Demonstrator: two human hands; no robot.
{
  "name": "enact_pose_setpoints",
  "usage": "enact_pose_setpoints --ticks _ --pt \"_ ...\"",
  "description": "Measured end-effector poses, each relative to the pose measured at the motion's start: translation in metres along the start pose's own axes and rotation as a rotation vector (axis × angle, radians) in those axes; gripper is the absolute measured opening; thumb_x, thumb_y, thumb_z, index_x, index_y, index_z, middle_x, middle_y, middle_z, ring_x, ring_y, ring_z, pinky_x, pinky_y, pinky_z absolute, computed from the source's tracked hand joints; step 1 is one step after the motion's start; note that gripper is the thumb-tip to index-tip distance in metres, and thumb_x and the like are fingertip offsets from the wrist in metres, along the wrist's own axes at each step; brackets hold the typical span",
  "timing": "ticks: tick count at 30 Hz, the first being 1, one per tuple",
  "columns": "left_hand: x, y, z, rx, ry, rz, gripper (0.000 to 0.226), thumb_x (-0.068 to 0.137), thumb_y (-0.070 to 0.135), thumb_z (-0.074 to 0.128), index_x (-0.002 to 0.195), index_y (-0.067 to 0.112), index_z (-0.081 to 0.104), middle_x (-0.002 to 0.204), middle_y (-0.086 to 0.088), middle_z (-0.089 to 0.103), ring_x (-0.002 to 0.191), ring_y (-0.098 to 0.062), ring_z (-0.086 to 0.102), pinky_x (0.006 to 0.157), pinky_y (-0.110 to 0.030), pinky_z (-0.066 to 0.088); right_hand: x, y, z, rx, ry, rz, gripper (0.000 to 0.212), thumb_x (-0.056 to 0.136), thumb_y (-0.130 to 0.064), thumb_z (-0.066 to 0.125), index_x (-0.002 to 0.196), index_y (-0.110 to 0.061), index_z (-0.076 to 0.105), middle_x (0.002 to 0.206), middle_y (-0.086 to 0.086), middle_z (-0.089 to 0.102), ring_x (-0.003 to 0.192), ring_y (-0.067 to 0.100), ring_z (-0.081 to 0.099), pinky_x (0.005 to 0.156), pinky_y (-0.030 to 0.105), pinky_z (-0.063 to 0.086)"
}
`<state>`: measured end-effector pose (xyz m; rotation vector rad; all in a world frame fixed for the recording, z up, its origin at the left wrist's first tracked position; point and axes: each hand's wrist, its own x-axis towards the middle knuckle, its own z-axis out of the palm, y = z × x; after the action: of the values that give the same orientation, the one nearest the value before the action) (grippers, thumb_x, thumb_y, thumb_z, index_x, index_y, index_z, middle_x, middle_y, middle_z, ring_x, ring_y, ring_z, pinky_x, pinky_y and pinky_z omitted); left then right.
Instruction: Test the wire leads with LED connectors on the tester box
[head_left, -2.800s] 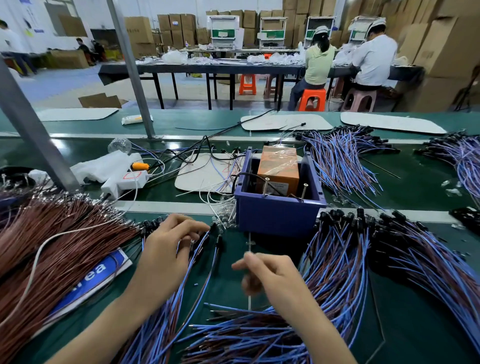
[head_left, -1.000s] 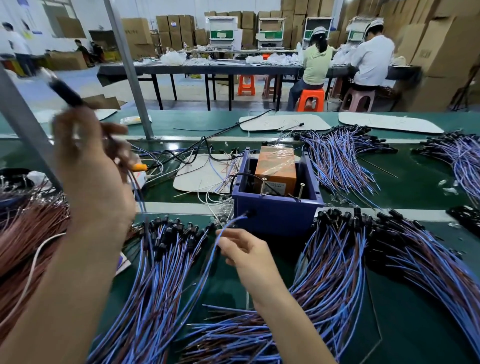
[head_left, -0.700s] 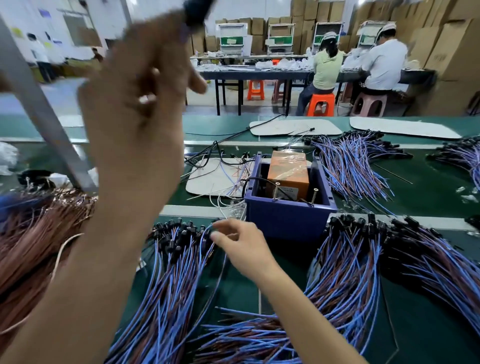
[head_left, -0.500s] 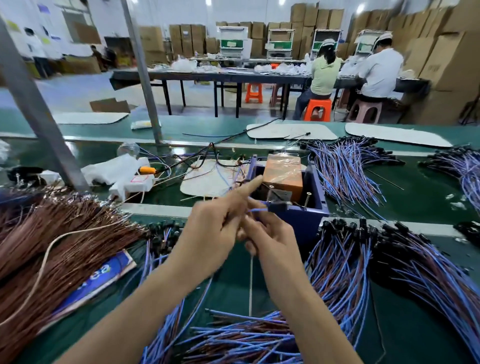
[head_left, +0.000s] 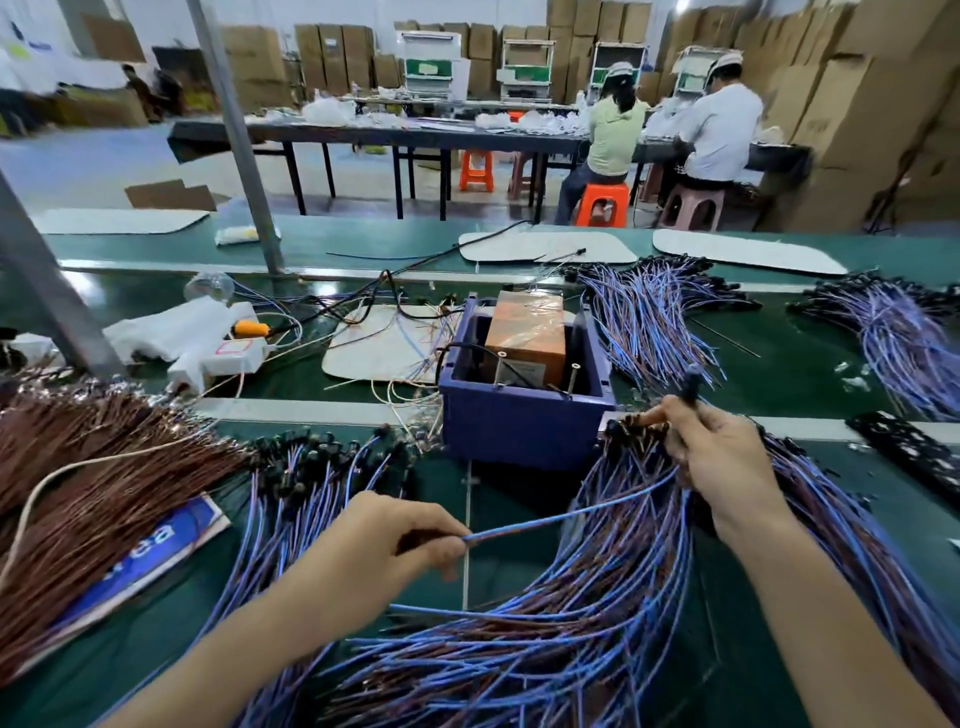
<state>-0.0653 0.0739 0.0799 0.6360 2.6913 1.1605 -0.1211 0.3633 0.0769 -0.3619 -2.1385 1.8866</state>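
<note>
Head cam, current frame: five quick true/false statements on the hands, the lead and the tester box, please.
1. The left hand pinches one end of a blue wire lead. True.
2. The right hand lies flat and empty on the belt. False: it grips the lead's other end, with the black connector sticking up.
3. The lead is plugged into the tester box. False: it is held apart from the box, in front and to the right.
4. An orange block sits inside the box. True.
5. The brown wire bundle lies right of the box. False: it lies to the left.
</note>
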Motion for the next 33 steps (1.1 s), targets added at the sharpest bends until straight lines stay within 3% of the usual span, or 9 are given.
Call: enact_pose_setpoints --ticks 5,8,11,13,15,19,21,27,33 --pt "-0.009 -0.004 -0.011 0.037 0.026 -0.012 0.015 0.089 0.025 0.064 0.079 0.035 0.07 0.067 0.019 0.068 0.048 0.001 0.049 0.049 -0.008 0.032 0.017 0.014 -0.016 -0.461 0.089 -0.143 0.03 0.098 -0.026 0.054 0.078 -0.011 0.071 0.041 -0.006 0.043 0.034 0.006 0.04 0.039 0.02 0.028" --pt "-0.013 -0.005 -0.017 0.024 0.041 -0.03 0.013 0.088 0.026 0.065 0.082 0.035 0.072 0.067 0.02 0.069 0.051 0.005 0.054 0.051 -0.006 0.035 0.014 0.014 -0.017 -0.629 0.087 -0.158 0.032 0.091 -0.035 0.063 0.074 -0.008 0.068 0.056 0.009 0.059 0.054 0.025 0.053 0.047 0.019 0.033" --pt "-0.013 -0.005 -0.013 0.049 0.032 -0.036 0.011 0.088 0.026 0.066 0.084 0.035 0.073 0.068 0.024 0.068 0.057 0.005 0.057 0.054 -0.006 0.038 0.007 0.008 -0.008 -0.715 0.238 -0.135 0.037 0.084 -0.04 0.07 0.087 -0.004 0.066 0.085 0.015 0.066 0.064 0.018 0.049 0.056 0.023 0.033" --pt "-0.012 -0.003 -0.01 0.064 0.02 -0.024 0.012 0.088 0.026 0.066 0.085 0.035 0.073 0.069 0.026 0.067 0.061 0.007 0.059 0.057 -0.005 0.039 -0.004 0.0 0.001 -0.616 0.335 -0.174 0.044 0.084 -0.034 0.072 0.11 -0.002 0.058 0.11 0.014 0.055 0.077 0.016 0.044 0.071 0.021 0.031" --pt "-0.009 0.0 -0.008 0.067 0.02 -0.009 0.012 0.088 0.026 0.067 0.085 0.035 0.073 0.068 0.028 0.066 0.062 0.008 0.059 0.057 -0.005 0.039 -0.026 -0.008 0.016 -0.527 0.302 -0.31 0.046 0.086 -0.027 0.07 0.123 -0.006 0.051 0.114 0.004 0.047 0.077 0.009 0.048 0.078 0.018 0.034" --pt "0.005 0.01 -0.009 0.033 0.075 0.056 0.013 0.084 0.02 0.071 0.086 0.033 0.069 0.067 0.028 0.066 0.058 0.009 0.058 0.056 -0.003 0.038 -0.078 -0.019 0.059 -0.163 -0.315 -0.318 0.032 0.089 -0.008 0.064 0.111 -0.031 0.064 0.094 -0.008 0.068 0.087 0.008 0.067 0.076 0.016 0.051" --pt "0.015 0.013 -0.011 0.007 0.102 0.08 0.019 0.083 0.018 0.073 0.087 0.032 0.06 0.066 0.022 0.067 0.055 0.007 0.059 0.055 -0.003 0.038 -0.089 -0.015 0.077 -0.122 -0.476 -0.298 0.036 0.089 -0.004 0.062 0.108 -0.035 0.063 0.09 -0.006 0.069 0.086 0.008 0.068 0.075 0.014 0.051" --pt "0.037 0.01 -0.01 -0.264 0.224 -0.051 0.028 0.081 0.013 0.072 0.099 0.025 0.053 0.065 0.003 0.07 0.054 -0.007 0.058 0.054 -0.016 0.046 -0.085 -0.004 0.092 0.042 -0.419 -0.226 0.029 0.089 0.003 0.061 0.097 -0.024 0.067 0.082 -0.001 0.069 0.08 0.016 0.069 0.078 0.033 0.058" --pt "0.056 0.009 0.027 -0.871 0.302 -0.245 0.007 0.08 0.013 0.071 0.075 0.013 0.068 0.059 0.0 0.064 0.055 -0.008 0.056 0.051 -0.017 0.047 -0.078 0.006 0.1 0.2 -0.233 -0.193 0.031 0.087 0.006 0.063 0.081 -0.025 0.067 0.079 -0.002 0.07 0.078 0.012 0.068 0.07 0.02 0.054"
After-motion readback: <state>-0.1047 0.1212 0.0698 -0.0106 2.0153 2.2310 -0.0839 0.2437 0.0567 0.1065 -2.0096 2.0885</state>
